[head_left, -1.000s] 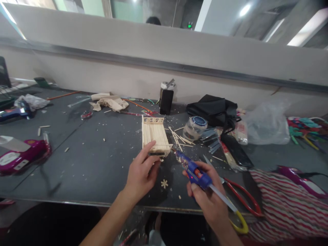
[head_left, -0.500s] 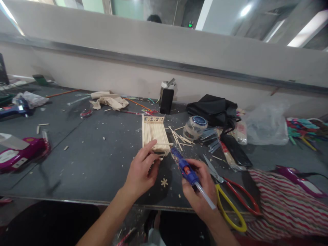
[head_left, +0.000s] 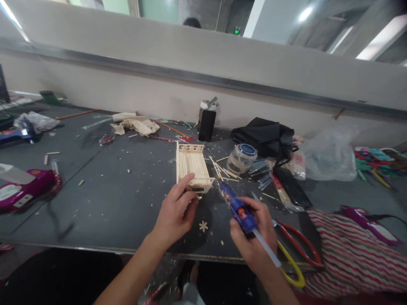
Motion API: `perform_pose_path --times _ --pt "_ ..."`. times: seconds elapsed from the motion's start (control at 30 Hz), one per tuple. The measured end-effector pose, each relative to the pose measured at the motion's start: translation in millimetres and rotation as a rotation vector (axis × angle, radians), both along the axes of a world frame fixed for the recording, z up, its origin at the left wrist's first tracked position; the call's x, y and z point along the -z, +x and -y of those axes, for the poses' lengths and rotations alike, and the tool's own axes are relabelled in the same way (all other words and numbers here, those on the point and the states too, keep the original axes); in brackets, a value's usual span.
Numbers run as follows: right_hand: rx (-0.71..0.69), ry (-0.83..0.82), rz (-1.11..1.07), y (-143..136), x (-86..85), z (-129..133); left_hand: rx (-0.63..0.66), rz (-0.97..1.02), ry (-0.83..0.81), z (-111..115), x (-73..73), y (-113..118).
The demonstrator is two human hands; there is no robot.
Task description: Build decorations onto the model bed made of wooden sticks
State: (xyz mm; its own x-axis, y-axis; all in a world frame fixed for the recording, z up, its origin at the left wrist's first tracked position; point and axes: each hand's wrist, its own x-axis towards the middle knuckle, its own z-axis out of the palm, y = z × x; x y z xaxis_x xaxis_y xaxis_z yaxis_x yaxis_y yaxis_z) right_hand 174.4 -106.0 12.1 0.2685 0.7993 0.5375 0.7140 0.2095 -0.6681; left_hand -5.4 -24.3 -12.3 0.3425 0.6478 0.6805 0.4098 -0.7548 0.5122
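A small wooden stick model [head_left: 192, 163] with latticed ends lies on the dark table [head_left: 127, 212]. My left hand [head_left: 178, 209] grips its near end, one finger on top and the thumb at the front edge. My right hand [head_left: 254, 233] is wrapped round a blue glue gun [head_left: 238, 209] with a clear glue stick out of its back. The gun's nozzle points at the loose sticks, just right of the model and apart from it. A small star-shaped wooden piece [head_left: 203, 226] lies between my hands.
Right of the model are loose sticks [head_left: 222, 169], a blue-lidded jar [head_left: 242, 158], a black bag [head_left: 263, 135] and a black phone [head_left: 291, 186]. Red and yellow scissors [head_left: 299, 241] lie beside my right hand, near a striped cloth [head_left: 356, 254]. A purple tool [head_left: 28, 188] sits far left.
My right hand and the glue gun have moved right and slightly down, away from the model's corner. My left hand and the model are where they were.
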Motion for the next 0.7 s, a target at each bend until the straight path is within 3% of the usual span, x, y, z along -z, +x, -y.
perform_pose_path --times 0.37,0.7 --pt "-0.031 -0.063 0.001 -5.8 1.6 -2.5 0.001 -0.005 0.014 -0.3 2.1 -0.9" --pt "0.023 0.001 0.012 -5.7 -0.2 -4.1 0.004 -0.011 -0.001 -0.2 1.0 -0.7"
